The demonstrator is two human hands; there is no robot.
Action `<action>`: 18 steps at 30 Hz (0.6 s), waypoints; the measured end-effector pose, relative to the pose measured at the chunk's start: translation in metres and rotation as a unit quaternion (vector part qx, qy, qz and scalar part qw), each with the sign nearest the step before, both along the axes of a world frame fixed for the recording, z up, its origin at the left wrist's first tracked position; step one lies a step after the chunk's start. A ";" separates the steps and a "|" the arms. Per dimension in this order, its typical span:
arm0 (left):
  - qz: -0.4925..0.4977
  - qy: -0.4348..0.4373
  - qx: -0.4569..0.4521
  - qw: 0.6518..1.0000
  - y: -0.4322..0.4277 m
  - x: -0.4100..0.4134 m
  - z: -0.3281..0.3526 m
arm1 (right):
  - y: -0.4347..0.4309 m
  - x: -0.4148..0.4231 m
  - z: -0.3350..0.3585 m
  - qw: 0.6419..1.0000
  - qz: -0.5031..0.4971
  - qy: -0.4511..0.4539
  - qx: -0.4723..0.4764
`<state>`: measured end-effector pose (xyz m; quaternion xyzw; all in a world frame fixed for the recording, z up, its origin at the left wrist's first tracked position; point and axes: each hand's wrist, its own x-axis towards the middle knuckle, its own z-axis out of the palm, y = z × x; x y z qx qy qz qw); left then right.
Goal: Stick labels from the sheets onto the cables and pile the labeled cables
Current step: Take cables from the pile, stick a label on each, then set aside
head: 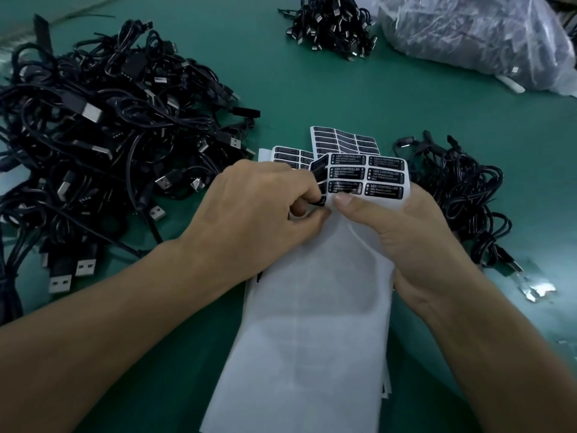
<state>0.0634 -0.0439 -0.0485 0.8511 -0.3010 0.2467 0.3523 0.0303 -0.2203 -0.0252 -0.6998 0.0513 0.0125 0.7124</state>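
My right hand [412,235] holds a label sheet [370,176] of black "LED CONTROLLER" stickers, thumb pressed on its lower edge. My left hand [249,214] pinches a black label [318,171] that is partly peeled up from the sheet's left side. Under both hands lies a long white strip of backing paper [309,323]. Two more label sheets [343,140] lie flat on the green table behind. A large tangle of black USB cables [103,145] lies to the left. A smaller heap of black cables [462,189] lies to the right.
Another pile of black cables [331,23] sits at the back centre. A clear plastic bag [477,39] full of cables fills the back right corner. Small scraps of plastic [535,287] lie near the right heap. Green table surface [312,98] shows between the piles.
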 end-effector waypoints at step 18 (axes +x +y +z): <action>0.017 -0.006 -0.023 1.000 0.002 -0.002 0.000 | 0.001 0.000 0.000 1.000 0.009 -0.023 -0.011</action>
